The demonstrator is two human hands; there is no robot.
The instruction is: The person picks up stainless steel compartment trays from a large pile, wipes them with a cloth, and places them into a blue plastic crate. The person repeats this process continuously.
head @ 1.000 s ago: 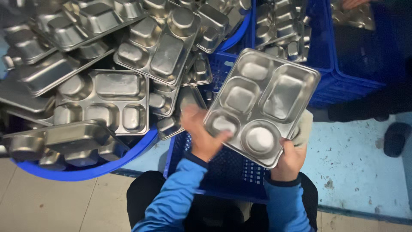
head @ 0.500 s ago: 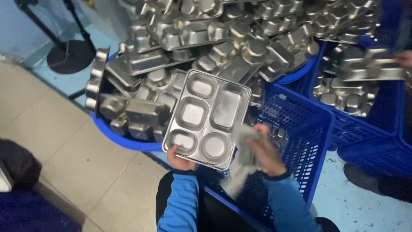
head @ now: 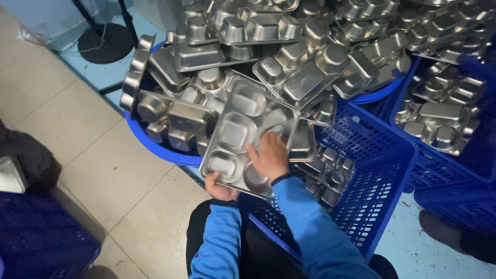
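I hold a steel compartment tray (head: pixel 236 130) face up in front of me, tilted over the edge of a blue tub. My left hand (head: pixel 219 188) grips its near lower edge from beneath. My right hand (head: pixel 268 155) lies flat on the tray's inner surface, fingers spread over the compartments; whether a cloth is under the palm I cannot tell. Both arms wear blue sleeves.
A round blue tub (head: pixel 155 147) is heaped with several upturned steel trays (head: pixel 248 31). A blue slatted crate (head: pixel 382 170) in front of me holds a few trays (head: pixel 330 170); another crate (head: pixel 444 116) at right is full. A black stand base (head: pixel 101 41) sits far left. A shoe (head: pixel 454 232) is at lower right.
My view has swung left. The tray has tilted and moved lower over the tub's edge. My right hand has come from the tray's right side onto its inner surface.
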